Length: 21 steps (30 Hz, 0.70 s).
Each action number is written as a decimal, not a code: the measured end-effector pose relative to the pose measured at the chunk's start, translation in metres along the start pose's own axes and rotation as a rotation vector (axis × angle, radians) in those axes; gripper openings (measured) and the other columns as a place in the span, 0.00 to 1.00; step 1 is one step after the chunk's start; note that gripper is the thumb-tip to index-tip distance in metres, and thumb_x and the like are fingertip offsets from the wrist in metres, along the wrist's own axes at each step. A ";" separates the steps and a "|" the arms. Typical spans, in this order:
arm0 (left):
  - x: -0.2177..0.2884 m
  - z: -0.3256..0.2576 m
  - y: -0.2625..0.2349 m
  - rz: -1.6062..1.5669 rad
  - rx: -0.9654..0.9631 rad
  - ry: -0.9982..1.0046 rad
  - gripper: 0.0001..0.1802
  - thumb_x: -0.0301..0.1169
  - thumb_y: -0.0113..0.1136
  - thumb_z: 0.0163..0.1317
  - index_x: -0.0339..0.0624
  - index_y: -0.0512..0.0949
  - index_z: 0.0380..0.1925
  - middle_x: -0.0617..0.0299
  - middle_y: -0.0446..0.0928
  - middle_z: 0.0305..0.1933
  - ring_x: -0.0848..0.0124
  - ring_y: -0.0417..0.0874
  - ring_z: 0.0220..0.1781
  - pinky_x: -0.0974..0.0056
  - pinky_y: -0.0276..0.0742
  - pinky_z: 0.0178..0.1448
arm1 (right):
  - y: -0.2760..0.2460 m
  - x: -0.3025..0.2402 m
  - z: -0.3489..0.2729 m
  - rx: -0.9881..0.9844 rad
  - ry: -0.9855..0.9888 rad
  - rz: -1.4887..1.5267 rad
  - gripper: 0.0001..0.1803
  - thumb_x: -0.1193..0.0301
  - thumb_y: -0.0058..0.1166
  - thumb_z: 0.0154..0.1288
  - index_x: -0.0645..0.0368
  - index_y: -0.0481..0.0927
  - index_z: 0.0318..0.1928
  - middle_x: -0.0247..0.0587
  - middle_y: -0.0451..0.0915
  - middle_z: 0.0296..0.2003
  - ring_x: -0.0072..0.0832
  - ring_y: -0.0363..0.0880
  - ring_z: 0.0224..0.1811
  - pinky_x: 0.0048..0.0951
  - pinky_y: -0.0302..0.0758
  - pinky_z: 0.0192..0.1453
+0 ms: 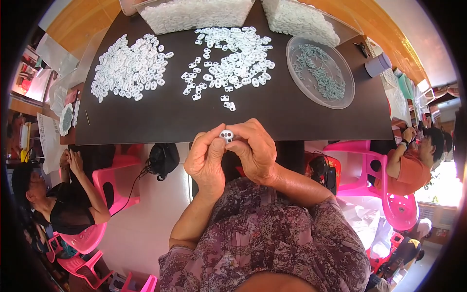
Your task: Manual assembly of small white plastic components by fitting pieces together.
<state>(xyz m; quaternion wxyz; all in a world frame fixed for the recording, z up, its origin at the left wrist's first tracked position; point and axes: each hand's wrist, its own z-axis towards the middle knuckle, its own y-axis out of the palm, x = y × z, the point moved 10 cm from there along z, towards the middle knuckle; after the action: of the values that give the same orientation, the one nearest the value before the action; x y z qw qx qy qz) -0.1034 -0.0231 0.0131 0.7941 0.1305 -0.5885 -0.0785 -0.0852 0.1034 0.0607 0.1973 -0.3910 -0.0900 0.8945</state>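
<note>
Between my two hands, just past the table's near edge, is a small white plastic piece [226, 136] with dark round holes. My left hand [206, 158] pinches its left side between thumb and fingers. From the right, the thumb and fingers of my right hand [255, 151] close on the same piece. Beyond my hands a few loose white pieces [228, 105] lie on the dark table [160, 117]. A larger spread of squarish white pieces [238, 63] is behind them. At the left is a heap of oval white pieces [129, 70], each with two holes.
Two clear bins [194, 17] [304, 24] full of white pieces stand along the back. On the right, a round clear tray [348, 100] holds many small grey-green parts, with a purple-grey cup [377, 65] beyond. People sit on pink chairs [112, 177] at both sides.
</note>
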 end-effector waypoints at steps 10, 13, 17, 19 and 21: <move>0.007 -0.006 -0.005 -0.061 0.077 0.015 0.11 0.28 0.56 0.63 0.31 0.78 0.42 0.66 0.72 0.33 0.80 0.69 0.34 0.75 0.67 0.39 | 0.012 -0.021 -0.002 0.001 -0.195 -0.066 0.14 0.76 0.56 0.58 0.69 0.72 0.44 0.46 0.75 0.33 0.34 0.72 0.28 0.29 0.71 0.30; 0.008 -0.008 -0.007 -0.063 0.083 -0.005 0.13 0.31 0.54 0.65 0.30 0.76 0.41 0.65 0.73 0.36 0.79 0.71 0.37 0.73 0.68 0.45 | 0.016 -0.023 -0.001 -0.005 -0.187 -0.039 0.12 0.75 0.53 0.62 0.69 0.72 0.43 0.47 0.75 0.34 0.35 0.72 0.28 0.29 0.71 0.29; 0.005 -0.012 -0.008 -0.107 0.087 0.003 0.12 0.31 0.54 0.65 0.30 0.76 0.41 0.65 0.73 0.36 0.79 0.71 0.37 0.73 0.69 0.45 | 0.018 -0.024 -0.003 0.010 -0.218 -0.062 0.15 0.71 0.55 0.59 0.67 0.70 0.44 0.47 0.75 0.33 0.39 0.73 0.28 0.34 0.71 0.31; 0.005 -0.013 -0.010 -0.121 0.109 0.015 0.11 0.29 0.53 0.65 0.30 0.76 0.41 0.65 0.73 0.36 0.79 0.71 0.37 0.73 0.69 0.45 | 0.019 -0.026 -0.002 0.008 -0.250 -0.074 0.15 0.72 0.54 0.60 0.67 0.70 0.44 0.47 0.75 0.33 0.39 0.73 0.28 0.34 0.71 0.32; 0.007 -0.013 -0.010 -0.100 0.094 0.045 0.11 0.29 0.52 0.66 0.30 0.76 0.40 0.65 0.72 0.35 0.79 0.71 0.37 0.73 0.69 0.45 | 0.018 -0.026 -0.003 0.014 -0.241 -0.062 0.14 0.72 0.54 0.60 0.67 0.71 0.43 0.47 0.75 0.33 0.40 0.73 0.28 0.34 0.72 0.32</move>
<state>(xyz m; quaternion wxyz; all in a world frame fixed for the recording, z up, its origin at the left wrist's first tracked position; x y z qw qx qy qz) -0.0886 -0.0326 0.0127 0.7952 0.1989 -0.5661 -0.0873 -0.0726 0.0762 0.0702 0.2154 -0.2765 -0.1191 0.9289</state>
